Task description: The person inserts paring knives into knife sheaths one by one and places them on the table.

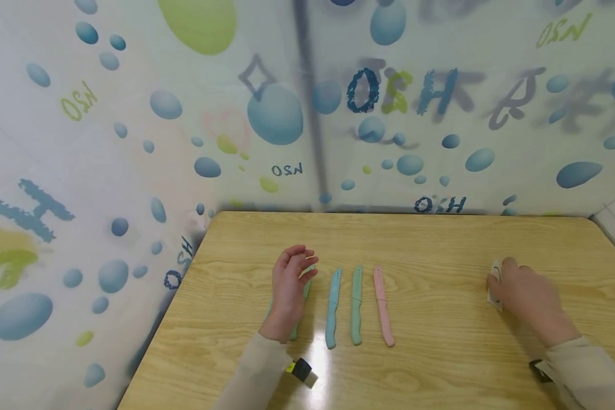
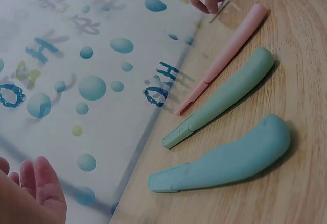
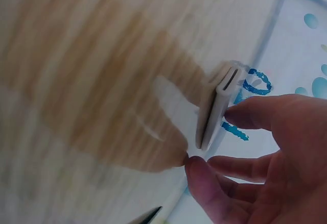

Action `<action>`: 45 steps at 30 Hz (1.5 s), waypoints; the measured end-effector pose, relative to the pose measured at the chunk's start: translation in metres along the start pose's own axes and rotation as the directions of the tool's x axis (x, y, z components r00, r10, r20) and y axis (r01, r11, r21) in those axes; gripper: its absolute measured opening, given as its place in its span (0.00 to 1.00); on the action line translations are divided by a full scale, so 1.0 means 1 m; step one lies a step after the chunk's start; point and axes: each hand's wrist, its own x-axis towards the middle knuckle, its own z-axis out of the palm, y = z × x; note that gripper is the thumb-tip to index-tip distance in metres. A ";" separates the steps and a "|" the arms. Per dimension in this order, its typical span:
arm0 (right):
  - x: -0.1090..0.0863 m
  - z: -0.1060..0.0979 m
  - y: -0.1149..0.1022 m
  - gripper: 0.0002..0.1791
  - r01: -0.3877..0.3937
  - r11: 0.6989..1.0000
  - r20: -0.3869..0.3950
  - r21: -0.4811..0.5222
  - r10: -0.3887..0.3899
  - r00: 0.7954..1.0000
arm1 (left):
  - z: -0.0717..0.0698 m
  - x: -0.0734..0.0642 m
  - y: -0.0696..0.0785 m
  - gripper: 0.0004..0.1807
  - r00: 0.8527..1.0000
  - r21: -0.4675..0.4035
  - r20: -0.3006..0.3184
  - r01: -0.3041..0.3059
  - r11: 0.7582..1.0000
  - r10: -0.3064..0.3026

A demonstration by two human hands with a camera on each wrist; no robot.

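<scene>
My right hand (image 1: 530, 293) pinches a thin white flat piece (image 1: 495, 285) at the right of the table, held on edge. In the right wrist view this white piece (image 3: 217, 109) shows a dark slit along its side, an index fingertip against it and the thumb just below; its kind is unclear. My left hand (image 1: 290, 282), fingers loosely bent and holding nothing, hovers over a green knife (image 1: 308, 285) that it partly hides. Right of it lie a blue knife (image 1: 333, 307), another green knife (image 1: 356, 304) and a pink knife (image 1: 383, 307), side by side.
The pale wooden table (image 1: 441, 245) backs against a wall (image 1: 338, 165) printed with blue and green drops. A small black-and-yellow item (image 1: 301, 369) shows beside the left cuff. Another dark one (image 1: 539, 370) is at the right cuff.
</scene>
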 end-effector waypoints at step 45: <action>0.014 0.007 -0.074 0.22 -0.032 0.991 0.246 0.133 -0.002 0.969 | 0.003 0.000 -0.007 0.09 0.999 -0.006 -0.002 0.033 0.999 -0.033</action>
